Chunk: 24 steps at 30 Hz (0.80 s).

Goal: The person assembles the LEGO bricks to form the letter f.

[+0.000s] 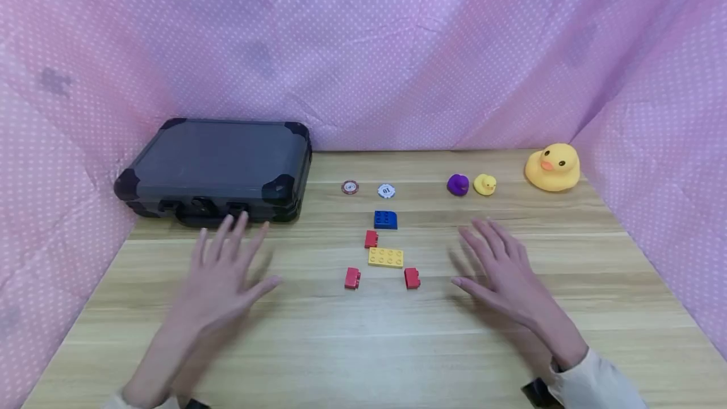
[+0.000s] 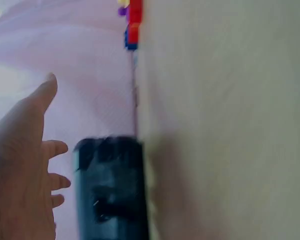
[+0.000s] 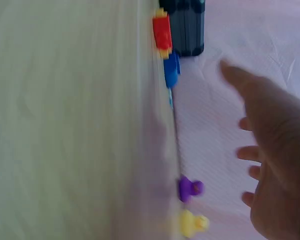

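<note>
In the head view my left hand (image 1: pixel 221 286) hovers over the table with fingers spread, just in front of the dark grey case (image 1: pixel 221 156); it holds nothing. My right hand (image 1: pixel 505 276), also spread and holding nothing, is above the right half of the table. Between them lie a yellow brick (image 1: pixel 386 258), a blue brick (image 1: pixel 385 220) behind it, and three red bricks: one red brick (image 1: pixel 371 239) by the yellow one's back left corner, another red brick (image 1: pixel 352 278) at front left, a third red brick (image 1: pixel 412 278) at front right.
Behind the bricks lie a red-rimmed chip (image 1: pixel 350 187) and a white-and-blue chip (image 1: pixel 386 191). A small purple duck (image 1: pixel 457 185), a small yellow duck (image 1: pixel 485 185) and a large yellow duck (image 1: pixel 553 167) stand at the back right. Pink dotted cloth (image 1: pixel 397 49) encloses the table's back and sides.
</note>
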{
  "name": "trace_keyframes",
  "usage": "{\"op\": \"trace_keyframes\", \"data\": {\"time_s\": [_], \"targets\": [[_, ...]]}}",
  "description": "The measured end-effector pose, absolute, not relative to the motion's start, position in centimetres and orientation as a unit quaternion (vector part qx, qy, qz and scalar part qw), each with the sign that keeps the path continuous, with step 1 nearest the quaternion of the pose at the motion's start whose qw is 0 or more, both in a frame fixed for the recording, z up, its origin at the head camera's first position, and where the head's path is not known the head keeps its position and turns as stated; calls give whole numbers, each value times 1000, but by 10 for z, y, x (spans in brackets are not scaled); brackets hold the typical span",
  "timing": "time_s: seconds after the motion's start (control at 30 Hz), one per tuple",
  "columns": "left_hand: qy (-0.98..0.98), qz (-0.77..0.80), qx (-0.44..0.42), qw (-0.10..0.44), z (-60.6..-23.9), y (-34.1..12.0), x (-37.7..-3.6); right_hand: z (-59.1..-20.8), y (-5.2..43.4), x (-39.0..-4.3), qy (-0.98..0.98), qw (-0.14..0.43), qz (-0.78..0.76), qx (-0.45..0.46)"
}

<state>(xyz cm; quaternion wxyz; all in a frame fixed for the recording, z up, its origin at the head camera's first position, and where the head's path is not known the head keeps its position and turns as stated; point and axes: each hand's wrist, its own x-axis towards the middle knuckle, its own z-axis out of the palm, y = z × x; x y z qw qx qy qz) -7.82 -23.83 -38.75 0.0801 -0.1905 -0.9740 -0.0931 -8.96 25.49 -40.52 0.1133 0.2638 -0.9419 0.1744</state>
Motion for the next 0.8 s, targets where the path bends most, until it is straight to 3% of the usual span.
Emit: {"op": "trace_keyframes", "data": {"time_s": [0.17,0.3,0.53,0.8], "targets": [[-958,-175,-223,36,-404,-217,-87,-419,238,-92,-920,38,271,279],[-942,-223,-250,35,-416,-204,-92,-428,223,-92,-907,-10,322,273],[-920,-247,-297,62,-433,-180,-99,-437,209,-94,-900,-13,341,270],[-915,-240,-324,24,-440,-157,-103,-440,203,-96,-896,2,342,284]]}}
